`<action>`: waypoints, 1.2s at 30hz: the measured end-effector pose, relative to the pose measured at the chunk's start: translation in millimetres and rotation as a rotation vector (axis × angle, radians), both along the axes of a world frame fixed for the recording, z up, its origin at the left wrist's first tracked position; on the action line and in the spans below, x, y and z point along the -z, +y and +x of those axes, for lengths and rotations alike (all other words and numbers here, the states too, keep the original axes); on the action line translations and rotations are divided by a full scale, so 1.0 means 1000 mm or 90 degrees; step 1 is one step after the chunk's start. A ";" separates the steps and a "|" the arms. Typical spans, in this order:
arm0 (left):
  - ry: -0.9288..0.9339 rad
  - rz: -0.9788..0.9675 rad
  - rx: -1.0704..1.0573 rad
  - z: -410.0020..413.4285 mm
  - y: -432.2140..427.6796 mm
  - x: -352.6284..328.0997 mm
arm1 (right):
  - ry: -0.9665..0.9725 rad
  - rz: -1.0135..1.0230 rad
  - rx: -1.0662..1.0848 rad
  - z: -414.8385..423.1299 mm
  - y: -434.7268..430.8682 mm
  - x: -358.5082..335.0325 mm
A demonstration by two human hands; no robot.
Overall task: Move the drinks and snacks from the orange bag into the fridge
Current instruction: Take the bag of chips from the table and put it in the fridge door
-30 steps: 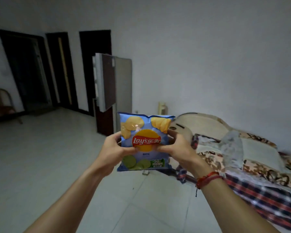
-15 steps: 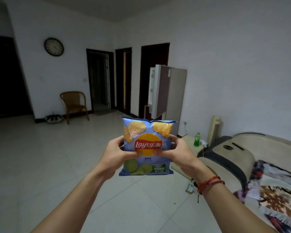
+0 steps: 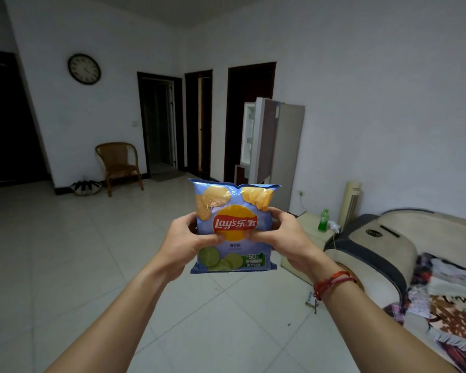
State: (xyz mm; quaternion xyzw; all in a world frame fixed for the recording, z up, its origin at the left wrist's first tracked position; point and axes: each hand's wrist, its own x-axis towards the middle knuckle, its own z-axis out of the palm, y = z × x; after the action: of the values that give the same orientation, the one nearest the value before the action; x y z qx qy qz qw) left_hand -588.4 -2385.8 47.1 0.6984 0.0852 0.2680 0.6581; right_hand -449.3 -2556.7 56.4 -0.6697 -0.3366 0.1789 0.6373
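- Left hand (image 3: 184,239) and right hand (image 3: 285,235) both out front at arm's length, each clamped on a side edge of the chip bag (image 3: 233,227), thumbs pressed on its front just under the logo.
- Chip bag blue, upright, label facing the person, held in the air between the two hands, nothing under it.
- Red cord bracelet (image 3: 331,285) on the right wrist.
- Fridge (image 3: 273,146) straight beyond the bag, well apart from the hands, against the far wall; upper door swung open, white inside showing.
- Low cream cabinet (image 3: 306,224) just right of the right hand and further back, green bottle (image 3: 324,220) standing on it.
- Bed with patterned blanket (image 3: 452,316) to the right of the right forearm, padded headboard (image 3: 374,246) near the cabinet.
- Wicker chair (image 3: 119,164) far off to the left of the left hand, by the wall; round clock (image 3: 84,68) above it.
- White tile floor (image 3: 65,265) below both arms.
- Orange bag not in view.
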 end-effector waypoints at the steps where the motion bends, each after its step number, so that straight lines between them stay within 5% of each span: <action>1: 0.001 -0.002 0.000 0.004 0.005 0.000 | 0.000 0.001 0.001 0.003 0.004 0.000; 36: 0.011 -0.011 -0.049 0.390 0.326 0.008 | 0.015 -0.012 -0.035 0.396 0.332 0.009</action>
State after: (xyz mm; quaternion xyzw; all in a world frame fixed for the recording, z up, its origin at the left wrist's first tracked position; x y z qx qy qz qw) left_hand -198.1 -2059.7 38.6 0.6911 0.1199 0.2861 0.6528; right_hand -53.0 -2224.3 47.5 -0.6641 -0.3456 0.2078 0.6296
